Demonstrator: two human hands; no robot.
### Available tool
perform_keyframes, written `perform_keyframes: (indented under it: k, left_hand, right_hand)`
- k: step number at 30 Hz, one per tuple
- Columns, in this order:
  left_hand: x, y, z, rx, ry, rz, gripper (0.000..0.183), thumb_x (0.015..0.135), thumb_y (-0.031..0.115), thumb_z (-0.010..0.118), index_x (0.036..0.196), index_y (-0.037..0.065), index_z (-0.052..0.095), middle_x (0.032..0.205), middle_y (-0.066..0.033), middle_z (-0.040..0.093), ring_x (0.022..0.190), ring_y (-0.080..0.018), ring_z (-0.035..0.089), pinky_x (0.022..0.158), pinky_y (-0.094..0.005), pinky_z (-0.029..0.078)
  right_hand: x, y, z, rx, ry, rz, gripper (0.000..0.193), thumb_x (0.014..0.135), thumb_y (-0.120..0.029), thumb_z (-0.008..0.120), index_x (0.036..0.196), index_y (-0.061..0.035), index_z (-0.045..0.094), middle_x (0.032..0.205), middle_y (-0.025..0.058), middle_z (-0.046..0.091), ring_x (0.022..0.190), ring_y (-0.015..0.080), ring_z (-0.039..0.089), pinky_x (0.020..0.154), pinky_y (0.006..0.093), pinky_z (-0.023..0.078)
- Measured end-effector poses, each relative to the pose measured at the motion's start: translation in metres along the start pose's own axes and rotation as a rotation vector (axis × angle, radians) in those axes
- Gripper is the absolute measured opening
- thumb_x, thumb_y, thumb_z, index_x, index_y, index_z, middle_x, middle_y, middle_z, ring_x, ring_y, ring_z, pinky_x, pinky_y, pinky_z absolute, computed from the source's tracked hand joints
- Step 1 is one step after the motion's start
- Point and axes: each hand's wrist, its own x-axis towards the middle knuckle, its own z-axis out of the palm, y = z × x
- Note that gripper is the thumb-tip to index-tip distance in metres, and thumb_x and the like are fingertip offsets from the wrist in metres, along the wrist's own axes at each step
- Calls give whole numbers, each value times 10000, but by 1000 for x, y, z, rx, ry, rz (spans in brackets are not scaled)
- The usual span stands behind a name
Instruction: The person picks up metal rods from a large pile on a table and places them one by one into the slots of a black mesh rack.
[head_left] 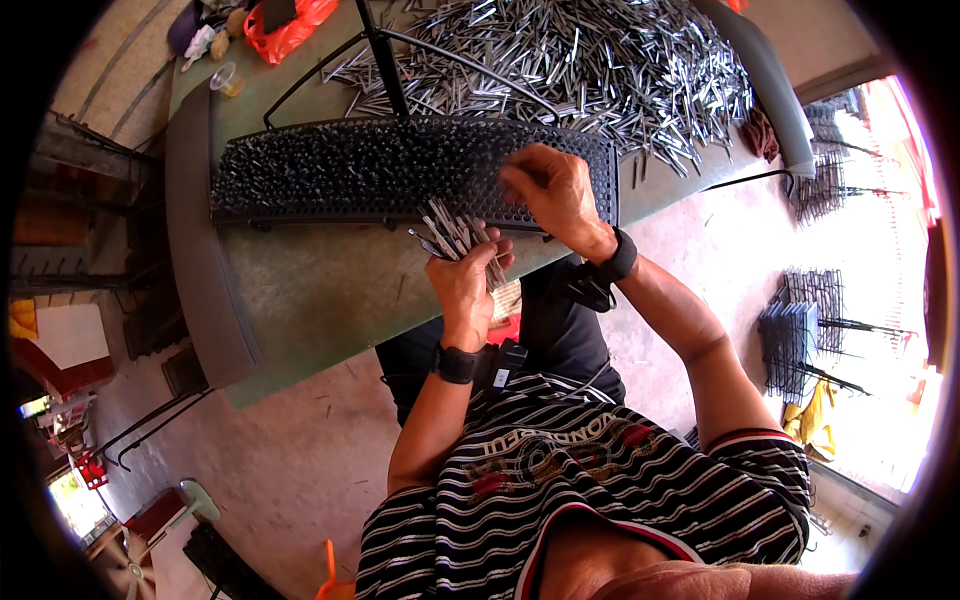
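Note:
A fanned bundle of slim silver metal pieces (452, 232) is gripped in my left hand (464, 292), just in front of a long black rack (598, 172) full of small round holes. My right hand (562, 196) is over the right part of that rack, its fingers bent in a pinch. Motion smears its fingertips, and whatever they hold cannot be made out. Many slim pieces (310, 170) stand upright in the rack's left and middle parts. Toward its right end, bare holes show.
Behind the rack, a big heap of loose metal pieces (570, 70) covers the green tabletop (310, 310). A black metal frame (385, 65) rises behind the rack. A plastic cup (228, 80) and a red bag (285, 35) are at the far left. Wire racks (800, 335) stand on the right.

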Motion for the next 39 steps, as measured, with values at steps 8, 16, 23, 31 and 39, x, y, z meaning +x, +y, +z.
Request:
perform_keyframes:
  k: [8,16,23,31,39]
  left_hand:
    - [-1,1,2,6,-5,46,214,734,-109,559,932,-31,580,820,-107,605,628,-237,624,555,-361,559]
    - [-1,2,1,0,1,45,170,737,-98,569,895,-37,587,806,-107,616,627,-225,626,557,-365,566]
    - [-3,0,6,10,-45,-13,181,732,-98,587,904,-42,587,802,-119,627,637,-233,635,556,-357,563]
    - [1,-6,-2,-19,-30,15,223,724,-117,571,936,-47,584,776,-111,607,619,-235,629,543,-353,557]
    - [-1,-2,-2,-12,-2,54,224,722,-115,557,934,-45,581,829,-115,608,623,-224,622,544,-358,564]
  right_hand:
    - [4,12,12,-92,89,-165,110,829,-25,592,923,-3,539,758,112,649,668,168,666,560,258,504]
    - [8,14,6,-588,-34,-570,103,777,-92,648,831,-10,619,736,116,629,614,250,624,551,283,480]
    - [-6,4,2,-224,-312,-2,139,747,-115,681,786,13,646,648,92,638,597,100,610,541,261,479]
    - [1,-4,9,199,88,36,68,834,-8,560,897,3,537,724,104,653,602,156,652,515,254,499]
    - [-4,16,15,-170,42,-227,51,831,-4,565,882,-4,558,763,99,638,669,157,646,568,264,502]
